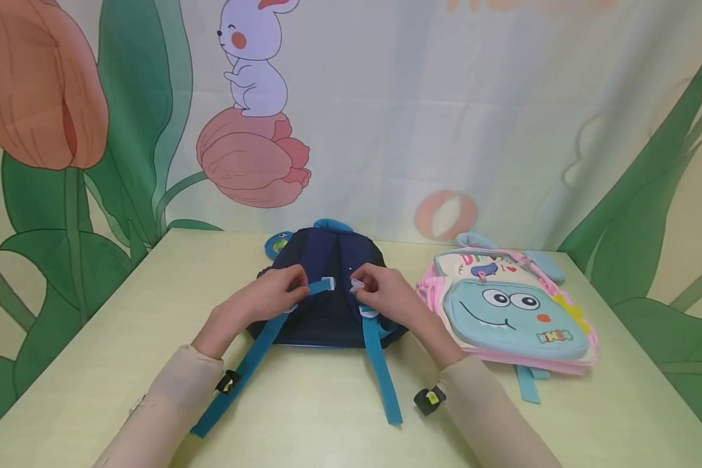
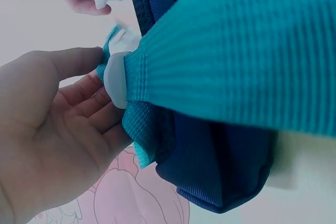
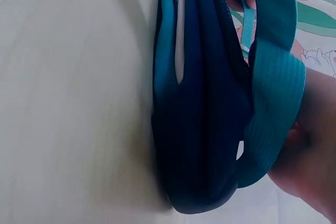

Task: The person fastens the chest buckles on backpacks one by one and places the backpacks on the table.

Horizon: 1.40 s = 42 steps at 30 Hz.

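A navy backpack (image 1: 327, 328) lies on the table with its shoulder-strap side up and its teal webbing straps (image 1: 380, 370) trailing toward me. My left hand (image 1: 273, 294) pinches a short teal chest strap (image 1: 320, 286) that ends in a white buckle half. Opposite it, my right hand (image 1: 388, 292) pinches the other white buckle half (image 1: 357, 284) between thumb and fingers. A gap separates the two halves. In the left wrist view, a white strap adjuster (image 2: 116, 80) sits by the left fingers. Teal webbing (image 3: 275, 93) hides much of the right hand in the right wrist view.
A pink and light-blue backpack (image 1: 517, 312) with a cartoon face lies to the right, near my right forearm. A round blue tag (image 1: 277, 244) pokes out at the navy backpack's far left. Behind the table (image 1: 169, 305) hangs a printed curtain (image 1: 374, 130).
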### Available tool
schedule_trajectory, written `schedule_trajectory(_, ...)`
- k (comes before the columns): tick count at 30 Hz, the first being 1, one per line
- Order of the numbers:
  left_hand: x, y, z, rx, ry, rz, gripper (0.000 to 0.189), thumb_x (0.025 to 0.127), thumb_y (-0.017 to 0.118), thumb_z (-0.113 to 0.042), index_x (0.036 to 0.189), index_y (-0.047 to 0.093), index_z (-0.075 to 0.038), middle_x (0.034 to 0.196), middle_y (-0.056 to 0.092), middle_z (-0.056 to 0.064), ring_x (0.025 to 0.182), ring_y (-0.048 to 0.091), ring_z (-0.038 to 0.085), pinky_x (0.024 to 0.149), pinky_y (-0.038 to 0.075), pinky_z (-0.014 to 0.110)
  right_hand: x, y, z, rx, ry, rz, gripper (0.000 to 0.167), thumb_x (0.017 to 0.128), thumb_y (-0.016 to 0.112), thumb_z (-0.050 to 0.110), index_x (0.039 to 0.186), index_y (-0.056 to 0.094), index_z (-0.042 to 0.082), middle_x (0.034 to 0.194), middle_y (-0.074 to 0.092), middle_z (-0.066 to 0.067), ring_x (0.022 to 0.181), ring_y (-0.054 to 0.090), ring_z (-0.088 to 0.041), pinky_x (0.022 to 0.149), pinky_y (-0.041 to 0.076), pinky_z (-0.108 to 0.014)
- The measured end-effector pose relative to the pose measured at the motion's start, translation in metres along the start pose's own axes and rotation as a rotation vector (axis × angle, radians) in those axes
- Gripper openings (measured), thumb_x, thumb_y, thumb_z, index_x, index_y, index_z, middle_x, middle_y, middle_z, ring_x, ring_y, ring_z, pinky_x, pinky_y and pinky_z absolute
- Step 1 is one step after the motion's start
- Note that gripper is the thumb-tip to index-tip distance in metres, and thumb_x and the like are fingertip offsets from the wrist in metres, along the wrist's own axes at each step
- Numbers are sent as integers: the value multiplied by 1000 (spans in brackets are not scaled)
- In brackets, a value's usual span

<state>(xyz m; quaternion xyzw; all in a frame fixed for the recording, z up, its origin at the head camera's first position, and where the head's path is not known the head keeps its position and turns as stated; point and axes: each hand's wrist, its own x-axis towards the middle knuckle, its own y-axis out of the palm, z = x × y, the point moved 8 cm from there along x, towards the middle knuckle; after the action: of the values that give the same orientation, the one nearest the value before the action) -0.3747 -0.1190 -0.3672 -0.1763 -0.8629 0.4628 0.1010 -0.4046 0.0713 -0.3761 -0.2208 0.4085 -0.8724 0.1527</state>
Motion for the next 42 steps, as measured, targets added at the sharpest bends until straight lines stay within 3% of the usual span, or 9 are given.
schedule_trajectory(6,3,3,7,16,-49,15,21,100,59,-32,101,55,-11,76,53,3,66,51,16,58,41,28,3,10,2,40,-36,86,28,91,71,17,118,68,10,91,63,-2,78,59,-12,72,51,-23)
schedule_trajectory(12,4,8,8,30,-89,63,41,89,68,-52,81,58,-13,66,42,0,61,44,17,54,32,29,3,20,9,43,-105,186,27,92,70,16,119,68,12,107,65,-2,83,61,-10,75,52,-24)
schedule_trajectory(15,3,10,6,66,-80,95,41,85,70,-57,81,65,-16,78,50,1,71,49,18,58,37,29,4,21,11,37,-115,204,26,93,69,17,118,67,13,103,69,1,79,61,-10,73,51,-25)
schedule_trajectory(19,1,15,2,140,-64,135,45,81,69,-66,95,72,-23,105,60,0,94,55,19,72,48,33,3,20,10,32,-103,210,25,94,68,18,119,65,14,93,69,2,75,60,-9,69,51,-25)
schedule_trajectory(24,-2,21,-8,311,-14,109,55,73,76,-66,105,72,-22,105,63,-3,98,52,21,82,48,40,1,19,9,29,-100,194,26,93,69,19,119,65,16,95,70,2,75,61,-9,70,51,-25)
schedule_trajectory(28,-2,24,-13,377,31,93,47,80,77,-54,109,72,-18,103,64,-3,99,50,22,97,42,50,1,18,11,50,-106,190,25,93,70,19,118,66,16,102,70,1,77,62,-10,70,52,-25)
schedule_trajectory(32,-1,18,-13,354,53,55,34,86,72,-48,103,72,-19,92,65,-3,92,53,20,104,37,56,2,17,12,57,-112,186,25,93,70,20,118,66,16,105,70,1,79,62,-10,71,52,-24)
schedule_trajectory(36,0,8,-16,308,84,4,25,90,69,-46,90,67,-21,70,56,-6,75,53,15,97,38,53,2,13,14,55,-118,169,26,93,71,21,118,66,16,105,69,1,79,62,-10,72,53,-25)
schedule_trajectory(42,0,-2,-18,238,106,-34,21,97,62,-40,96,65,-19,68,55,-6,73,53,13,92,38,51,4,6,12,44,-129,104,29,91,72,24,119,65,15,105,67,0,80,60,-11,73,53,-25)
